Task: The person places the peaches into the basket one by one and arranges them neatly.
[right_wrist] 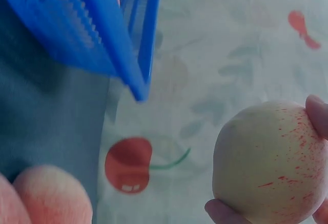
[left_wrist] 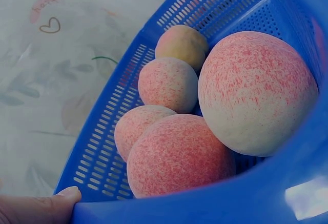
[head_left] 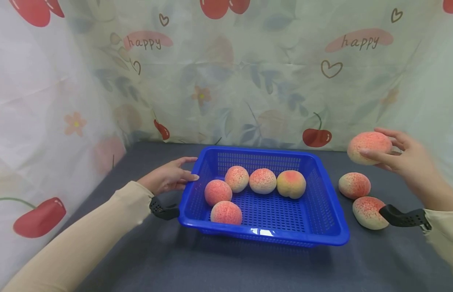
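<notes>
- Nearest me: left sleeve [head_left: 84, 239]; left hand [head_left: 168, 177], half-curled, grips blue basket [head_left: 303, 239], long axis crosswise
- Right hand [head_left: 410, 156], I see, half-curled round peach [head_left: 370, 142], long axis roughly sideways, blush upward

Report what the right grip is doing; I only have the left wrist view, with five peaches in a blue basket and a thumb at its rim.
Observer: The right grip holds a peach, outside the blue basket.
Operator: Count any peaches outside the basket that nobody holds.
Observer: Two, a farther peach and a nearer peach, lie on the dark table to the basket's right.
Operator: Describe the held one as the right wrist camera catches it.
Observer: The side it shows is mostly pale, with red specks.
</notes>
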The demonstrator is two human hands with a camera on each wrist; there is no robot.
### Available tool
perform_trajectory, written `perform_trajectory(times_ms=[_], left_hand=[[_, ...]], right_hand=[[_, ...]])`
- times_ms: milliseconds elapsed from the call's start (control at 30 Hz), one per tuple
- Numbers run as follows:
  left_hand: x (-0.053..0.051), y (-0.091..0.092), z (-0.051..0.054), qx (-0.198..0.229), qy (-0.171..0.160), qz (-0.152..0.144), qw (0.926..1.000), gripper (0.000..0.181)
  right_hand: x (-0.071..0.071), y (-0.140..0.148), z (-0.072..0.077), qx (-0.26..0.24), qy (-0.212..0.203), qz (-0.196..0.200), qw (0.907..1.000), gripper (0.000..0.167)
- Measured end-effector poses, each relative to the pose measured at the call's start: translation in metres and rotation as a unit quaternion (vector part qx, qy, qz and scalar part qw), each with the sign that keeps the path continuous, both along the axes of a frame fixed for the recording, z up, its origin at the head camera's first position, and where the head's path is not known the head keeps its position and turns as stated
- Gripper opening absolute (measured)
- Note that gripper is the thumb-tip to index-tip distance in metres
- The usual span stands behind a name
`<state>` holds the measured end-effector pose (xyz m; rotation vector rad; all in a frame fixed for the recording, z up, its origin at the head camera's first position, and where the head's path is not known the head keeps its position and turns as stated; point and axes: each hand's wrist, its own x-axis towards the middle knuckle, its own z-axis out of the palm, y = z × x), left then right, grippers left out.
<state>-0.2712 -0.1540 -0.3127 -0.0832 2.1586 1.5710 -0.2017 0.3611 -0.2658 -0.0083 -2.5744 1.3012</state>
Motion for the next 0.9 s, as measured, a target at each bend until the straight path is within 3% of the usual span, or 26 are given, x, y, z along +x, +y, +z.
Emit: perform_trajectory(times_ms=[400,900], left_hand=[[0.002,0.001,-0.001,-0.014,0.001,0.008,0.9999,0.072],[0.001,0.001,0.0,0.0,-0.005,0.004,1.0,0.073]], right_hand=[[-0.003,-0.052,0.013,0.024,-0.017,0.057,0.9979,0.065],[-0.02,-0.111,0.013,0.056,-0.044,0.134,0.9885,0.072]])
